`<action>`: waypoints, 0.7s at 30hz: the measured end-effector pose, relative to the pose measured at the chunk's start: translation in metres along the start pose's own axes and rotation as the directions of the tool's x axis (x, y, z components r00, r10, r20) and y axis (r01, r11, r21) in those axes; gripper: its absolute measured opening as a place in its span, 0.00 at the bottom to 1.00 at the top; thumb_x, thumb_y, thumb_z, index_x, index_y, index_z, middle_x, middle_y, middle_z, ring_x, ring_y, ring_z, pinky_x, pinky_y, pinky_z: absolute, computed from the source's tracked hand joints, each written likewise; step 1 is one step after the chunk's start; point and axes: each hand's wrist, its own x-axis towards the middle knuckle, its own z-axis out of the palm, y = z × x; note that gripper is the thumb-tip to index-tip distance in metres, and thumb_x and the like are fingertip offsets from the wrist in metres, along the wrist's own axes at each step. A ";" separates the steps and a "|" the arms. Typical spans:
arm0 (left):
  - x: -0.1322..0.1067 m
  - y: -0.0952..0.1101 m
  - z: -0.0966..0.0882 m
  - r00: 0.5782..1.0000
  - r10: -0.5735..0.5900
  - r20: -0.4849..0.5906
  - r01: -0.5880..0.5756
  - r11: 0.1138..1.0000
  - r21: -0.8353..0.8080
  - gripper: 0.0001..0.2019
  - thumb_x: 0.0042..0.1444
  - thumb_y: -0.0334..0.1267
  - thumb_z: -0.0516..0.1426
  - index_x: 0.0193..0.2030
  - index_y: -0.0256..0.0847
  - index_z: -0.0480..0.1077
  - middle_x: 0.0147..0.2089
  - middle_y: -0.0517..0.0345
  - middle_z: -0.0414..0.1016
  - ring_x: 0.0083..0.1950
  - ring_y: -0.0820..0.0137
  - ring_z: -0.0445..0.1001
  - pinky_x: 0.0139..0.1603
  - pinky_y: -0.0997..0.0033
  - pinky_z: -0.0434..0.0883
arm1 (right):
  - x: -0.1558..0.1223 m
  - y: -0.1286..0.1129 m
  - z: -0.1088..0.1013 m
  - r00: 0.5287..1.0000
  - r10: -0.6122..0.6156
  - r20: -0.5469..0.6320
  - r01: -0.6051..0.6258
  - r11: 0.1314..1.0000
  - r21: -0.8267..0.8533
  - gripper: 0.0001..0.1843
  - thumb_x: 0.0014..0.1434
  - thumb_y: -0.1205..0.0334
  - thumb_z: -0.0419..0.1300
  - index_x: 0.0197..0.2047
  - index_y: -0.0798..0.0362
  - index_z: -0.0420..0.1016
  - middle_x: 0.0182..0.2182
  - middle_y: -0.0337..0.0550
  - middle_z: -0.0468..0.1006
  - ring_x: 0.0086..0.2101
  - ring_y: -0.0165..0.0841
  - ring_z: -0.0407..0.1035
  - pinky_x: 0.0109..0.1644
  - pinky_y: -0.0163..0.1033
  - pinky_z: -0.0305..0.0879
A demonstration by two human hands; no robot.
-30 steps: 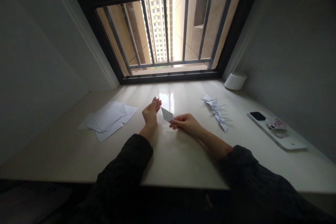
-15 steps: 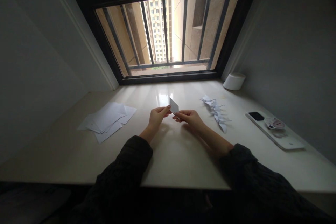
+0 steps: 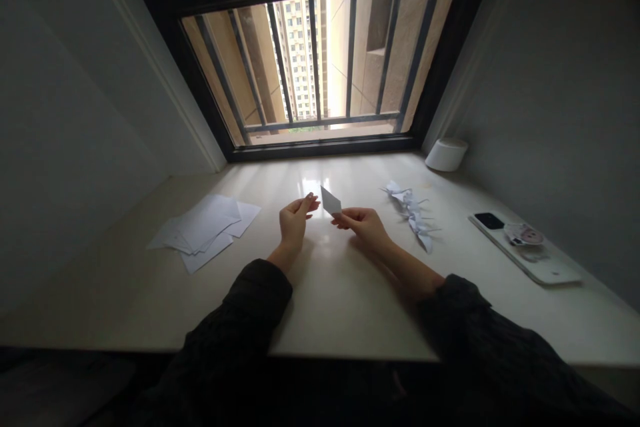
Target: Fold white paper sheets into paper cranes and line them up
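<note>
A small piece of folded paper (image 3: 331, 201), pointed at its upper left end, is pinched between the thumb and fingers of my right hand (image 3: 365, 227). It is held above the white sill in the middle of the view. Just left of the paper is my left hand (image 3: 295, 221), apart from it, with curled fingers a little separated and nothing visible in them. Several folded paper cranes (image 3: 413, 213) lie in a row to the right of my right hand. Farther left of my left hand, loose sheets of white paper (image 3: 205, 225) overlap in a pile.
A white phone (image 3: 537, 260) with a round grip on its back lies at the right. Behind it, a white cylindrical object (image 3: 447, 155) stands in the corner by the wall. A barred window with a dark frame (image 3: 325, 147) borders the far side of the sill (image 3: 345, 307).
My left hand has let go of the folded paper and drawn slightly left. The paper stays in my right hand and has tilted a little.
</note>
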 end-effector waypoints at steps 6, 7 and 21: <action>-0.005 -0.001 0.004 0.978 -0.036 0.208 0.012 0.993 0.114 0.18 0.47 0.50 0.63 0.39 0.39 0.78 0.37 0.45 0.80 0.42 0.60 0.78 0.40 0.65 0.69 | -0.002 -0.002 -0.007 0.890 -0.400 -0.219 0.286 0.864 -0.414 0.17 0.58 0.50 0.58 0.47 0.45 0.79 0.32 0.43 0.78 0.31 0.35 0.69 0.34 0.40 0.65; -0.006 0.000 0.005 0.969 -0.056 0.242 0.031 0.994 0.106 0.18 0.47 0.50 0.63 0.39 0.39 0.78 0.38 0.45 0.80 0.43 0.60 0.77 0.41 0.65 0.69 | -0.001 -0.001 -0.008 0.876 -0.437 -0.205 0.305 0.830 -0.468 0.16 0.59 0.51 0.57 0.48 0.43 0.78 0.33 0.43 0.77 0.32 0.34 0.68 0.35 0.40 0.65; -0.002 0.002 0.004 0.941 -0.185 0.284 0.189 0.982 0.014 0.18 0.47 0.49 0.63 0.39 0.39 0.78 0.39 0.47 0.79 0.40 0.62 0.77 0.37 0.69 0.67 | 0.000 0.004 -0.007 0.867 -0.496 -0.038 0.415 0.763 -0.496 0.17 0.58 0.52 0.60 0.50 0.42 0.76 0.36 0.44 0.76 0.36 0.35 0.69 0.43 0.42 0.67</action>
